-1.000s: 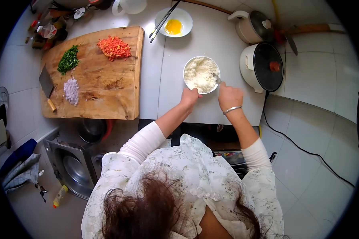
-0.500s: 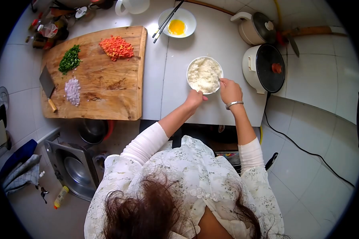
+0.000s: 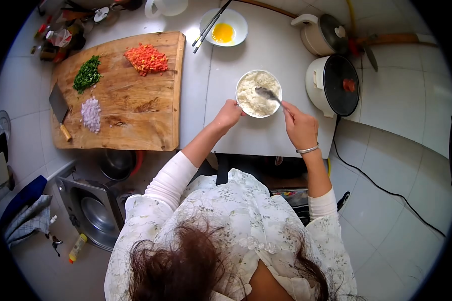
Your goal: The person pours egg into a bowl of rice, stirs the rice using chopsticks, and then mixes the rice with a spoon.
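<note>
A white bowl (image 3: pixel 258 116) full of white rice (image 3: pixel 251 103) stands on the counter in front of me. My left hand (image 3: pixel 228 114) grips the bowl's rim at its lower left, fingers closed. A metal spoon (image 3: pixel 268 94) is held in my right hand (image 3: pixel 301 129), its head over the rice and its handle crossing the bowl's right rim. Behind the bowl is a pale bowl (image 3: pixel 239 25) with yellow egg (image 3: pixel 223 33) in it and dark chopsticks (image 3: pixel 211 27) across its left rim.
On the left, a wooden cutting board (image 3: pixel 135 120) bears chopped greens (image 3: pixel 88 74), red-orange bits (image 3: pixel 146 59), pale purple bits (image 3: pixel 91 115) and a cleaver (image 3: pixel 59 104). A lidded white cooker (image 3: pixel 319 85) and a pot (image 3: pixel 314 37) stand at right. A sink (image 3: pixel 96 213) is lower left.
My left hand has shifted from the bowl's bottom edge to its left side. My right hand has moved a little right and down, and the spoon's head now shows above the rice.
</note>
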`<state>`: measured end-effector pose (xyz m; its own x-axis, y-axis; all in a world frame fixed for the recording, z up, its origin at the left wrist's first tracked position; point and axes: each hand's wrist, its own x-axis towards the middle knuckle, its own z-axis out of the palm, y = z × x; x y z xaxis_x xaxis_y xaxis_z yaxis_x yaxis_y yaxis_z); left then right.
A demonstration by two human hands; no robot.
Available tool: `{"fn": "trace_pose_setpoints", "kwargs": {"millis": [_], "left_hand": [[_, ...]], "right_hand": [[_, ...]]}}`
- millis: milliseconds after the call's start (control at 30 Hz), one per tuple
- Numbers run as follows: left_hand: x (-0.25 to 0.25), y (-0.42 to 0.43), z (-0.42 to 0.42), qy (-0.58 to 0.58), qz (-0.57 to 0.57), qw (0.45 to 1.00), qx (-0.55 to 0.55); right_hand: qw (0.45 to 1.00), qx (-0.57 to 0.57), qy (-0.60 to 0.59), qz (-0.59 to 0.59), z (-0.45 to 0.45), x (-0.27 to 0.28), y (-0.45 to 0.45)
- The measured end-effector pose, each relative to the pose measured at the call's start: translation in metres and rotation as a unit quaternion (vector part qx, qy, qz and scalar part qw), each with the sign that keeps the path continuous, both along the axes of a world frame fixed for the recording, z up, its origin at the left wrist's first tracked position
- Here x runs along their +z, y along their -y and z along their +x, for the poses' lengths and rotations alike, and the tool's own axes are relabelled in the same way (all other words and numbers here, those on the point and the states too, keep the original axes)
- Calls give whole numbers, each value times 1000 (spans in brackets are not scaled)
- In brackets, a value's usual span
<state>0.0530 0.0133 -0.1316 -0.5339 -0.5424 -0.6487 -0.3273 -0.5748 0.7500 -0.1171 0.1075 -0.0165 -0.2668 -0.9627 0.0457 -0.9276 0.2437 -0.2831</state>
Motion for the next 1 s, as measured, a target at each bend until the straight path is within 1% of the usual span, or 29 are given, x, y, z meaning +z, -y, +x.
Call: {"fn": "trace_pose_setpoints", "kwargs": {"millis": [67,167,200,267,367,467,500,567,600,667,700,800,833,933,967,1000], "left_hand": [[-7,-6,-2,44,-19,998,42],[-18,0,-2,37,-23,999,-27],[-15,3,-3,48,-24,998,-37],[-9,5,-3,71,-25,995,-59],[-14,2,-7,73,-33,997,-18],[-14,0,-8,81,-28,996,-14],[-10,-2,-10,95,-25,995,-2],[0,-7,-15,125,-20,992,24],[-5,-12,-19,139,-29,989,32],[-27,-25,-28,168,-45,983,54],[-30,-29,-32,169,-30,983,58],[-32,-40,-39,179,-29,977,109],[-30,-42,-39,175,-25,977,118],[-23,-40,-35,143,2,985,102],[-20,-37,-34,125,20,989,77],[-16,-33,-31,108,38,992,52]], "right_hand": [[998,5,7,67,-1,-14,-4],[994,0,-26,109,4,-51,6],[993,11,-41,111,3,-51,15],[990,29,-69,116,2,-44,26],[989,57,-90,100,-4,-17,27],[984,17,-132,117,-8,15,20],[978,5,-152,141,-6,24,19],[967,-12,-178,180,-7,17,15],[961,-19,-189,199,-6,10,13],[959,-27,-172,225,0,-12,16],[957,-31,-163,239,4,-22,19],[950,-90,-108,280,17,-38,33],[945,-119,-65,299,16,-42,35],[953,-207,76,208,0,-49,27],[947,-220,98,214,-4,-48,22],[953,-213,84,196,-1,-42,20]]}}
